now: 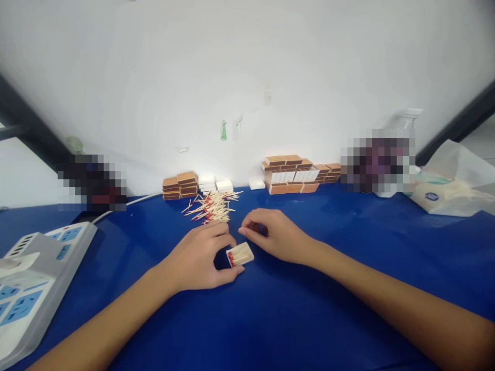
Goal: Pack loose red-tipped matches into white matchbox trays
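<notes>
left hand (199, 257) grip closed on rectangular cardboard match tray (240, 254), right hand (276, 234) grip pinched shut

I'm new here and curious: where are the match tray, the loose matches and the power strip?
match tray (247, 259), head view, its white near wall
loose matches (212, 206), head view, middle of the pile
power strip (42, 257), head view, its grey top

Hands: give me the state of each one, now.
Left hand: closed on the matchbox tray.
Right hand: pinched shut near the tray; anything held in it cannot be told.
</notes>
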Motion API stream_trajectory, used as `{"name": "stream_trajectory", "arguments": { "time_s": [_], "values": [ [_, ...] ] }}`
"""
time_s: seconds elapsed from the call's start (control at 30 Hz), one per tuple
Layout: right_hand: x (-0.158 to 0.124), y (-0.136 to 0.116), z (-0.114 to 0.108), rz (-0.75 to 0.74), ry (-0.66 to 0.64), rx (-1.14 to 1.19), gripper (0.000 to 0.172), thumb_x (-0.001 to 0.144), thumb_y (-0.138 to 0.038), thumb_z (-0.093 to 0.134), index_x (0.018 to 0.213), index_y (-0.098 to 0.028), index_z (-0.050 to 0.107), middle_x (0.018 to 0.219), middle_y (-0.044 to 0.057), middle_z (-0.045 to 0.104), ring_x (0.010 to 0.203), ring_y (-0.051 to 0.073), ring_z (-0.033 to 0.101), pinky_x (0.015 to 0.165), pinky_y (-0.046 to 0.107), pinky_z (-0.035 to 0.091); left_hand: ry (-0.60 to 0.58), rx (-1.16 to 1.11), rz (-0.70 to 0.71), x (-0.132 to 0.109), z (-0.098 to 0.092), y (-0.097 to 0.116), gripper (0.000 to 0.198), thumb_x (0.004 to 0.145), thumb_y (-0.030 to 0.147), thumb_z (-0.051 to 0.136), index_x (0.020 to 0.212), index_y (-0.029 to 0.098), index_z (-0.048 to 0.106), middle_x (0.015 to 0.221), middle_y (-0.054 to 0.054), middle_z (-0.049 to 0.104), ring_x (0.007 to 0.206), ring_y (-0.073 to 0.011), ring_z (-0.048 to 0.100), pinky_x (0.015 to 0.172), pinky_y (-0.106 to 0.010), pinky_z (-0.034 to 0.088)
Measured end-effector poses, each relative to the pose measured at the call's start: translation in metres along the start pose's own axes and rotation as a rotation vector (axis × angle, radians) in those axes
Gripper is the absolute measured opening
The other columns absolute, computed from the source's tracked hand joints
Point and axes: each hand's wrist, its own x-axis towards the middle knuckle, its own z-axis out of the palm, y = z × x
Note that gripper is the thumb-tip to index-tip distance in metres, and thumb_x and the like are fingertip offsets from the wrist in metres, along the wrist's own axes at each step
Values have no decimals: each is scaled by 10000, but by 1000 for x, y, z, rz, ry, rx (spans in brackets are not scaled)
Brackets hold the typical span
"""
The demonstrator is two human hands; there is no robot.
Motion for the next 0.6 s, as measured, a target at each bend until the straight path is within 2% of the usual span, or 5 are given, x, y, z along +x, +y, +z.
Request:
{"name": "stream_trajectory", "arguments": {
  "time_s": [0.07,0.17,0.27,0.4,0.6],
  "values": [
    [9,3,5,-6,15,-9,86,974,-205,660,897,-180,690,783,-14,645,703,114,550,665,252,394,-13,-49,-12,0,1,5,236,859,427,722,919,200,702,913,-43,666,855,-215,635,735,-345,496],
    [28,4,15,-60,-34,-39,22,949,-202,708,951,-180,708,785,-20,638,711,112,540,678,249,382,-54,-114,-13,-1,2,17,220,819,416,744,880,209,700,806,-5,661,760,-188,629,663,-321,462],
    [47,-1,26,-99,-71,-116,163,929,-327,757,966,-173,716,834,3,664,765,133,553,679,257,360,-90,-149,-3,-1,2,26,228,795,422,755,860,208,711,746,9,651,690,-174,612,628,-318,441],
    [65,-7,38,-78,-99,-245,303,883,-447,794,932,-159,710,907,48,694,821,170,560,670,275,330,-103,-159,3,-1,2,26,233,803,426,747,855,200,719,772,-1,678,716,-181,635,691,-331,471],
    [71,-9,41,-17,-142,-307,197,891,-351,781,871,-174,696,920,45,704,800,160,552,658,278,318,-118,-139,1,-3,6,22,253,821,447,721,913,212,725,805,1,694,720,-189,654,650,-331,458]
  ]
}}
